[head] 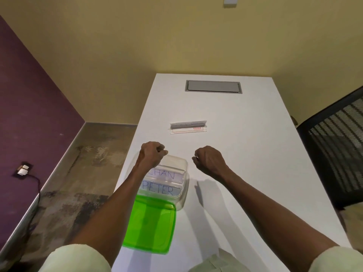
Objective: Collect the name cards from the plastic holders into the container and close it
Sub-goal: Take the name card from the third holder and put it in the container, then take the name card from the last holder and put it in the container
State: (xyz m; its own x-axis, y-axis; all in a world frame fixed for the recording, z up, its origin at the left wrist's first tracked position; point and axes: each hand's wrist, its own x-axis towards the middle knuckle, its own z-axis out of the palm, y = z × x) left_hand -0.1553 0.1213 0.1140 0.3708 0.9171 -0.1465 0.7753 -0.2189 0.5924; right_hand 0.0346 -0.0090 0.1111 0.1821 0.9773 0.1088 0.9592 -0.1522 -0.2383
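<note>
Container of clear plastic sits near the table's left edge, at about 7 o'clock from the table's middle, uncovered, with two name cards lying flat inside: one lettered "CHAN" toward 12 o'clock and one lettered "PETER" just beside it toward 6 o'clock. The left forearm crosses over the container and hides the first letters of the upper card, so its full word cannot be read. A translucent green lid lies flat on the table at 6 o'clock from the container, touching or slightly overlapping its near wall; the arm covers the lid's left part. Farther off at 12 o'clock, a clear plastic holder stands apart from everything, a third name card in it; its writing is too small to make out. The left hand hovers over the container's far rim, fingers curled in and holding nothing. The right hand hovers at 3 o'clock from the container, fingers likewise curled and holding nothing. A grey hatch is set in the table's far end, and a black mesh chair is cut off at the right edge.
</note>
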